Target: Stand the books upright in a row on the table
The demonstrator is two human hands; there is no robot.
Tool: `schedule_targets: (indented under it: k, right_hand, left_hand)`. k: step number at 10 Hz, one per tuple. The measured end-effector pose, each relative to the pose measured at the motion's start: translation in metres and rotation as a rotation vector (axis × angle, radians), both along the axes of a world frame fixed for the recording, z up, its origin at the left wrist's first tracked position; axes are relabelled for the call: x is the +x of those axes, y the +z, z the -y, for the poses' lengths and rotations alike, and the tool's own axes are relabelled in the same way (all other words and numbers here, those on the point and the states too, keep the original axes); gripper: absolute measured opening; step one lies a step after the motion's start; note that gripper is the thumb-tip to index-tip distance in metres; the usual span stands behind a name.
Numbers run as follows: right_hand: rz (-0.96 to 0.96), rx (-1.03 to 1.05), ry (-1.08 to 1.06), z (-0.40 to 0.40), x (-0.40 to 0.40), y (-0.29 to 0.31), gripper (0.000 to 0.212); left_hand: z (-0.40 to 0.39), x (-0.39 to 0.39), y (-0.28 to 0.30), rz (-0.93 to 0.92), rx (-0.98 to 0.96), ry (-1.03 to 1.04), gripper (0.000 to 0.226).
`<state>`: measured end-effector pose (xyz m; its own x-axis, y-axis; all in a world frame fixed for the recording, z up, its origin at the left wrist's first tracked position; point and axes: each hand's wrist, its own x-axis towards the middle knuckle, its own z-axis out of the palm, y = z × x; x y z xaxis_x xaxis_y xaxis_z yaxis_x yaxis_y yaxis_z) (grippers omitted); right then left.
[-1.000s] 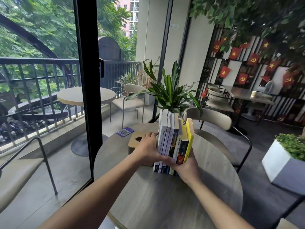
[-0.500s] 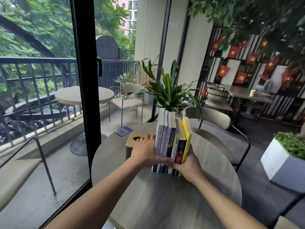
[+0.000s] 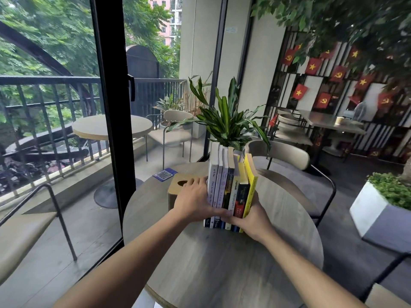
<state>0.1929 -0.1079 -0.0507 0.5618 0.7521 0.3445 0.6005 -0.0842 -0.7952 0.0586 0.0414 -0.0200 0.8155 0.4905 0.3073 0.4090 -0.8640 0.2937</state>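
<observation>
Several books [image 3: 230, 187] stand upright in a tight row, spines toward me, on the round grey wooden table [image 3: 222, 263]. The leftmost spines are white and lilac, the rightmost book is yellow [image 3: 251, 185]. My left hand [image 3: 193, 201] presses flat against the left end of the row, thumb across the lower spines. My right hand [image 3: 253, 218] cups the right end and bottom of the row, fingers behind the yellow book. The row is squeezed between both hands.
A tan wooden tissue box [image 3: 178, 190] sits just left of the books, touching my left hand. A blue QR card [image 3: 165, 174] lies behind it. A potted plant [image 3: 226, 123] stands right behind the books. A grey chair [image 3: 289, 165] faces the table's far side; a glass door frame [image 3: 111, 107] is left.
Both hands stay clamped on the row. The right hand has slid slightly further under the right end, and the books stand a little straighter and tighter.
</observation>
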Motion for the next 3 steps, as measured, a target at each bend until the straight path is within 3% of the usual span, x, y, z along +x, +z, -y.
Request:
schedule_targets:
  k: [3]
  right_hand:
    - [0.103, -0.134, -0.127, 0.016, 0.001, 0.006, 0.137]
  left_hand:
    - [0.009, -0.015, 0.009, 0.153, 0.065, 0.146, 0.139]
